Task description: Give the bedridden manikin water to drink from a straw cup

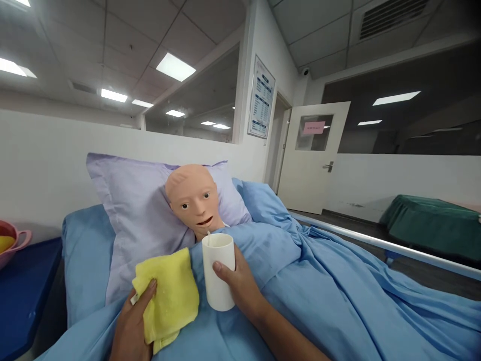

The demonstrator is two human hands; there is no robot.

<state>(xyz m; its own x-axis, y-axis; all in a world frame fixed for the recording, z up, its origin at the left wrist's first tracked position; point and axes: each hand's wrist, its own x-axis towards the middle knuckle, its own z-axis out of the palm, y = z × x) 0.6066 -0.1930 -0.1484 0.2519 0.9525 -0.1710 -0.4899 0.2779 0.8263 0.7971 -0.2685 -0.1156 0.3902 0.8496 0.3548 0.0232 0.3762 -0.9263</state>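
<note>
My left hand (132,321) grips a folded yellow cloth (171,293), thumb on its front and the other fingers behind it. In my right hand (242,283) is a white cup (217,281), held upright with the thumb across its side. A thin pale stick, perhaps a straw, shows at the cup's far rim; the cup's contents are hidden. Just beyond the cup lies a training manikin (193,198), its head on a lilac pillow (145,200) and its mouth slightly open. A blue quilt (315,286) covers the manikin's body up to the neck.
At the left edge, a pink basin (17,245) with something yellow inside stands on a dark blue bedside surface (28,301). A metal bed rail (391,253) runs along the right side. Farther off are an open door (311,175) and a green-covered table (432,225).
</note>
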